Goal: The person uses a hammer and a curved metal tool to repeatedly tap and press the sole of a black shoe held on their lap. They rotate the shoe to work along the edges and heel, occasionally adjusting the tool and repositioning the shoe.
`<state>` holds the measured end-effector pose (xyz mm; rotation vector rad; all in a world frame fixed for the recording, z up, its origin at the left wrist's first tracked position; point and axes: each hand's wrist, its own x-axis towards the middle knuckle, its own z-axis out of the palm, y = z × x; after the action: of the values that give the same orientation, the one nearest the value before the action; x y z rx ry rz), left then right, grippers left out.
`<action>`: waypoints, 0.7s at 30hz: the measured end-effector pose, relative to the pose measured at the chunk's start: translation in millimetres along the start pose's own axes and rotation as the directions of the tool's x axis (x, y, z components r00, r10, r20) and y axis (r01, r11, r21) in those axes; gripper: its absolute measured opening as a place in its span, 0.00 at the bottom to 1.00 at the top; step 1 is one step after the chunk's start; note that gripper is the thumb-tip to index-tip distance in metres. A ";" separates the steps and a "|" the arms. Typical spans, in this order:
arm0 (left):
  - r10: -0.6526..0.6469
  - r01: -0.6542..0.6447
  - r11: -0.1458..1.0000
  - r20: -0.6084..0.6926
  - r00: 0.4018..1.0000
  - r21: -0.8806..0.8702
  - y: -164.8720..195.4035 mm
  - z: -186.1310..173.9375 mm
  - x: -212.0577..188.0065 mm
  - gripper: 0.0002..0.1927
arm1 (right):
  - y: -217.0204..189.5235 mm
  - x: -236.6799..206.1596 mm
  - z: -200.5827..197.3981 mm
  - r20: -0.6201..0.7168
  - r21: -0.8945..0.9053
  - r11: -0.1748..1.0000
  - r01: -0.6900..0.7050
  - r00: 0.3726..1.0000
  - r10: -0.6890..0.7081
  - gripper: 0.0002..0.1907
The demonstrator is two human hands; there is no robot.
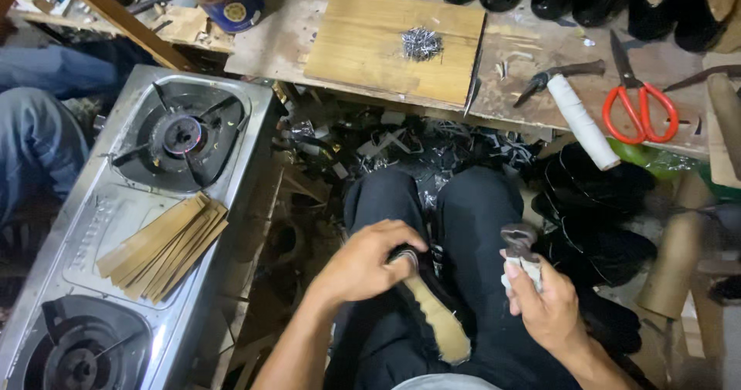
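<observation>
Left hand (363,263) clamped on shoe (432,313), sole up, resting on lap. Right hand (544,305) closed round pincers (519,245), just right of shoe, not touching it. Hands apart. Best keep shoe braced on thigh, grip firm near toe, pincers square to sole edge. Pile of nails (421,43) on board at counter's near edge; scissors (639,101) near right end. Stove (123,228) at left.

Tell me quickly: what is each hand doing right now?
Left hand: closed on the shoe in the lap.
Right hand: closed on the pincers.
</observation>
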<state>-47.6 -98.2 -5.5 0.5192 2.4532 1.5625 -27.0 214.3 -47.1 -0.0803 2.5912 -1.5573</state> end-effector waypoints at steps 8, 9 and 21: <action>-0.020 -0.013 0.981 -0.169 0.985 -0.193 6.9 53.6 26.2 0.18 | 7.5 -29.3 -12.4 0.280 0.142 0.965 -0.222 0.944 0.176 0.17; 0.027 -0.049 0.990 -0.168 0.985 -0.129 3.3 59.0 30.4 0.18 | 5.2 -30.6 -16.8 0.304 0.138 0.972 -0.188 0.943 0.139 0.17; 0.055 -0.108 0.959 -0.199 0.978 -0.264 7.5 109.9 49.3 0.22 | -78.8 -8.0 -66.1 0.564 -0.189 0.974 -0.124 0.798 0.211 0.14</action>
<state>-54.4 15.9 -44.3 0.4463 2.3121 2.0317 -28.7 236.0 53.8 -0.2846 2.1394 -1.0614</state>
